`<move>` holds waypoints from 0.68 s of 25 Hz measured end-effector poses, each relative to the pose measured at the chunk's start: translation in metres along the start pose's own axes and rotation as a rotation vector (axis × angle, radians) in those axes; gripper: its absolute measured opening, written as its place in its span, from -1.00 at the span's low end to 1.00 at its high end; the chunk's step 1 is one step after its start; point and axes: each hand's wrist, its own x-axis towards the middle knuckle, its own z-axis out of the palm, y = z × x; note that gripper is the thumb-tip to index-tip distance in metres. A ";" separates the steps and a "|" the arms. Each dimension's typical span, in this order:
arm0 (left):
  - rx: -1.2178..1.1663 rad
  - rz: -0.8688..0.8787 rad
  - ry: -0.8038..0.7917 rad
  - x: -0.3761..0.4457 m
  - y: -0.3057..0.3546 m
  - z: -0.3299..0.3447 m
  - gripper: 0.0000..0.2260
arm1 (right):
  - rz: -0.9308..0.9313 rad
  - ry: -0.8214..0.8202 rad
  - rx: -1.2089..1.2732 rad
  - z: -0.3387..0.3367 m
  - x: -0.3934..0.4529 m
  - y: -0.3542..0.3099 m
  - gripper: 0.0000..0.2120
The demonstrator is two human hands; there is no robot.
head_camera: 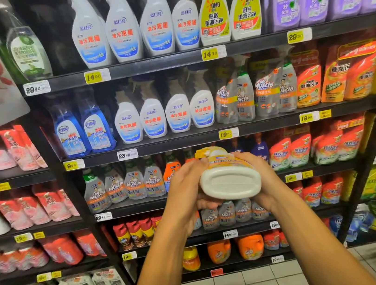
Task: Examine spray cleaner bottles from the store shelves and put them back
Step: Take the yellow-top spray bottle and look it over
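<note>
Held out in front of the middle shelves (pixel 205 137): one spray cleaner bottle (pixel 230 180), tipped so the white base faces the camera and the yellow-orange trigger head (pixel 204 152) points toward the shelf. Gripped from both sides, left hand (pixel 184 191) wrapped round the left flank and under the base, right hand (pixel 260 175) cupping the right flank; fingers of both curled against the body, tips mostly hidden behind it. Well clear of any shelf edge, level with the row of Mr Muscle bottles (pixel 125 184).

Probably mid-examination, return still to come. Risks, as a judgement only: slipping from a smooth plastic body held nearly horizontal; trigger snagging or knocking neighbours when pushed back into a tightly packed row; ending up in the wrong gap, with the home slot hidden behind the hands.
</note>
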 end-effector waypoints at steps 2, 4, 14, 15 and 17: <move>0.000 -0.043 -0.019 -0.002 -0.005 -0.007 -0.71 | -0.017 -0.007 0.080 0.001 0.000 -0.001 -0.84; 0.019 -0.120 -0.053 -0.003 -0.011 -0.014 -0.60 | -0.047 0.012 0.132 0.001 0.001 -0.002 -0.72; 0.143 -0.164 -0.166 -0.008 -0.022 -0.034 -0.74 | -0.061 -0.015 0.072 0.003 -0.003 0.007 -0.74; 0.177 -0.127 -0.152 -0.010 -0.020 -0.033 -0.74 | -0.052 -0.016 0.071 0.004 -0.002 0.009 -0.75; 0.289 -0.023 -0.117 -0.013 -0.013 -0.027 -0.70 | -0.040 0.002 0.076 0.008 0.003 0.012 -0.76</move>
